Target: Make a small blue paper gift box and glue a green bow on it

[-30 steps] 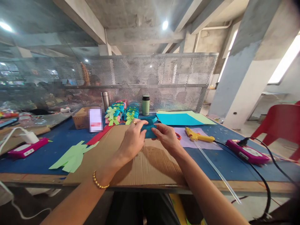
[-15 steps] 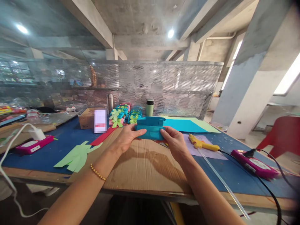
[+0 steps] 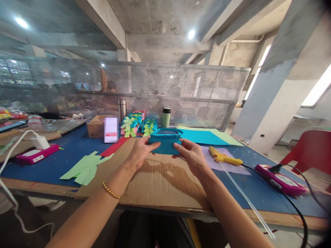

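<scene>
Both hands hold a small teal paper box (image 3: pixel 165 141) up above a cardboard sheet (image 3: pixel 157 182) on the blue table. My left hand (image 3: pixel 141 151) grips the box's left end, thumb along its front. My right hand (image 3: pixel 190 155) pinches its right end from below. The box's open top faces up and away from me. A gold bead bracelet sits on my left wrist.
A yellow glue gun (image 3: pixel 223 156) with a clear stick lies right of the cardboard, beside a pink power strip (image 3: pixel 280 179) and black cable. Green paper cutouts (image 3: pixel 84 168), a red strip, finished bowed boxes (image 3: pixel 137 125), two flasks, a brown carton and coloured sheets (image 3: pixel 204 136) surround it.
The hands lifted the teal box off the cardboard and opened it out between them; it now tilts with its open top showing.
</scene>
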A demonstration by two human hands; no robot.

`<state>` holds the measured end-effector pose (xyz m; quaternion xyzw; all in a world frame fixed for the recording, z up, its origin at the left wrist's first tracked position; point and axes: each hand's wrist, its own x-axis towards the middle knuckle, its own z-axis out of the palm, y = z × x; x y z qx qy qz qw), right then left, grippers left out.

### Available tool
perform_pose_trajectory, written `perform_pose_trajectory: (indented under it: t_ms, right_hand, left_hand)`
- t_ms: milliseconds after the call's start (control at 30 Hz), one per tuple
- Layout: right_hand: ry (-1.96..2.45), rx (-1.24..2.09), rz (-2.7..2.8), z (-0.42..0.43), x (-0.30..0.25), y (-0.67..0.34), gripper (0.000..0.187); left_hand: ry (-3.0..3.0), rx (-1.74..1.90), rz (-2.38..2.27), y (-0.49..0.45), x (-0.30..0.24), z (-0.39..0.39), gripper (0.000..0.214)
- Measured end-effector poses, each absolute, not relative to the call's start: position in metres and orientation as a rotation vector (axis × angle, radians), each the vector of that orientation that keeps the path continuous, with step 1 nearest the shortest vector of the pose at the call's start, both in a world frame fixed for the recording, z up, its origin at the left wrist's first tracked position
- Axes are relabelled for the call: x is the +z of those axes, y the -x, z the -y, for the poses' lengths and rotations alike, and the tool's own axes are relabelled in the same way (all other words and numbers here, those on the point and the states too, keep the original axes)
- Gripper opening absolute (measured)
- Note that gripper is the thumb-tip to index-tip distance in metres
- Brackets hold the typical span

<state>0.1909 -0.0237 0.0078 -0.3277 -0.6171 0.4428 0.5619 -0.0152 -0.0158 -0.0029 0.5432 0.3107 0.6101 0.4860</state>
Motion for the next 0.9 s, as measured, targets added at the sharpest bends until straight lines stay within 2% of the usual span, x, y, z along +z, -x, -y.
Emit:
perform_pose_trajectory:
  t_ms: [133,400,900]
  right_hand:
    - [0.796,1.017,1.494,0.021,0.005,-0.188,0.038]
    - [0.816,1.000,1.581,0.020,0.002,-0.185,0.044]
    - [0.831,1.005,1.599,0.019,-0.003,-0.180,0.045]
  left_hand:
    - [-1.271,1.442,-0.717,0.015,-0.011,0.016,0.028]
    - [-1.103,1.317,-0.654,0.010,-0.013,0.020,0.051]
    - [-1.052,1.358,-0.691,0.010,-0.017,0.016,0.050]
